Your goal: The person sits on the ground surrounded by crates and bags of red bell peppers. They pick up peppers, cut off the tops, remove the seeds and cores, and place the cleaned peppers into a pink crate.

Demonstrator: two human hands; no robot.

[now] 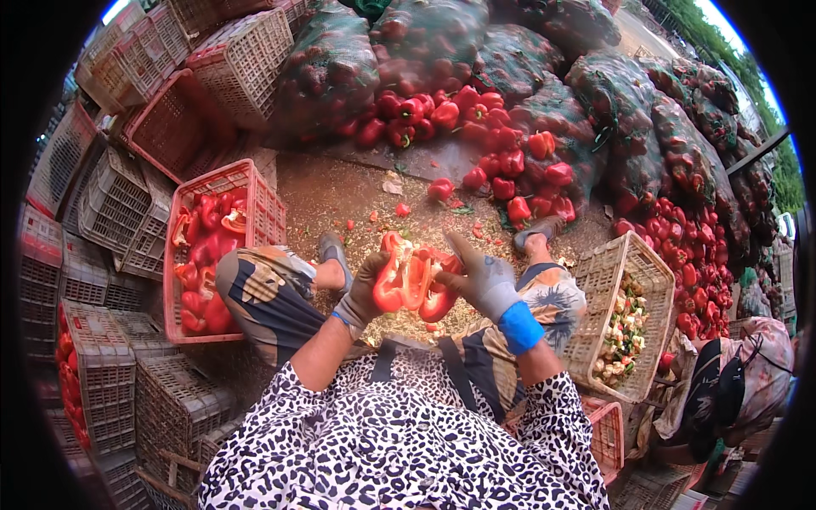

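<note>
A split red bell pepper (414, 277), its pale core and seeds showing, is held between my hands above the seed-strewn ground. My left hand (370, 287), in a dirty work glove, grips the pepper's left side. On the right side, my right hand (478, 277), in a grey-white glove with a blue band at the wrist, has its fingers against the pepper's flesh and its thumb raised. Whether it holds a tool cannot be seen. A pink plastic crate (264, 213) of opened red peppers stands left of my knees. A pale crate (586, 319) with pepper cores stands at the right.
Whole red peppers (503, 159) spill before several green mesh sacks (338, 64) across the back. Stacked plastic crates (102, 363) line the left side. Another person (739, 382) sits at the far right, beside a pepper heap (695, 274). A pink crate (605, 433) stands behind the core crate.
</note>
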